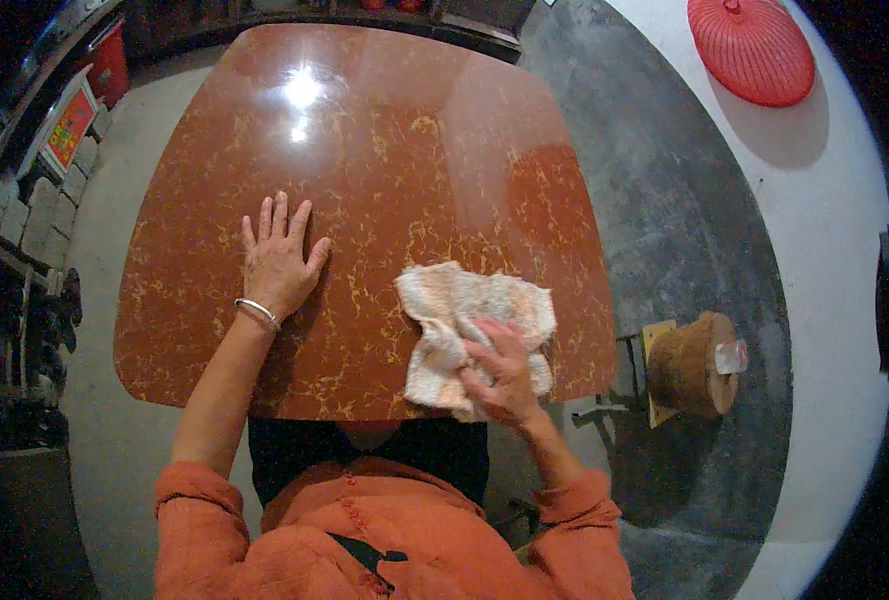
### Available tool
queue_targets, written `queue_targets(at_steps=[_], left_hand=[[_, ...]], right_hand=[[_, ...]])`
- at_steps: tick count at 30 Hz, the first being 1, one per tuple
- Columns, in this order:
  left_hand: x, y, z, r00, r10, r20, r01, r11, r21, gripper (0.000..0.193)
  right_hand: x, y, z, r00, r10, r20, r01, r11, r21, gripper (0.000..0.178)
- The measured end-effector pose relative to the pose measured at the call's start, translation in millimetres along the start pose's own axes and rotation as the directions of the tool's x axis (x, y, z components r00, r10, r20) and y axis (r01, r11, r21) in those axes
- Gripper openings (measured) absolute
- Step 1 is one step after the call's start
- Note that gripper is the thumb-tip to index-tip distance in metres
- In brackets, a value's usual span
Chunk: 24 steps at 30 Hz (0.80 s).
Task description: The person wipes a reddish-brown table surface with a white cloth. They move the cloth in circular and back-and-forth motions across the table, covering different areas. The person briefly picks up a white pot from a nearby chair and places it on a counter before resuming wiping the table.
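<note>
A glossy reddish-brown table [364,200] with a gold marbled pattern fills the middle of the view. My left hand [280,262] lies flat on its left half, fingers spread, with a silver bangle [257,312] at the wrist. Near the front right edge, my right hand [499,375] grips a crumpled white and peach cloth [474,295] and presses it on the tabletop. Part of the cloth hangs at the front edge. Some of the right fingers are sunk in its folds and slightly blurred.
Right of the table, a round wooden block [692,365] rests on a stool or stand. A red domed cover [754,50] hangs on the white wall [824,220]. Grey blocks [44,215] and a red container [109,65] line the left side. My body stands against the front edge.
</note>
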<state>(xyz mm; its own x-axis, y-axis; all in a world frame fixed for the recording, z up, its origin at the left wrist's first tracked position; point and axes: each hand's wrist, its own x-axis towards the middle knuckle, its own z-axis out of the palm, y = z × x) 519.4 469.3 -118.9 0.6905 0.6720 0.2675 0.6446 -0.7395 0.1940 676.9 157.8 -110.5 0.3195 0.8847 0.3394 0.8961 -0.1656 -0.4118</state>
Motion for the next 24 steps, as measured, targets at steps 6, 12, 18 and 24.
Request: queue_targets(at_steps=[6,12,18,24], left_hand=[[2,4,1,1.000,-0.003,0.009,0.003,1.000,0.008,0.060],[3,-1,0,1.000,-0.006,-0.015,0.006,1.000,0.005,0.060],[2,-5,2,1.000,-0.002,-0.012,0.002,1.000,0.008,0.059],[0,-2,-2,1.000,0.014,-0.022,-0.015,1.000,-0.021,0.059]], right_hand=[[46,75,-6,0.967,0.242,-0.077,-0.244,0.970,-0.023,0.039],[149,63,30,0.975,0.167,-0.149,-0.193,0.964,-0.180,0.037],[110,-11,59,0.983,-0.184,0.014,0.184,0.982,0.030,0.033],[21,-22,7,0.995,-0.064,0.077,0.057,0.994,0.095,0.034]])
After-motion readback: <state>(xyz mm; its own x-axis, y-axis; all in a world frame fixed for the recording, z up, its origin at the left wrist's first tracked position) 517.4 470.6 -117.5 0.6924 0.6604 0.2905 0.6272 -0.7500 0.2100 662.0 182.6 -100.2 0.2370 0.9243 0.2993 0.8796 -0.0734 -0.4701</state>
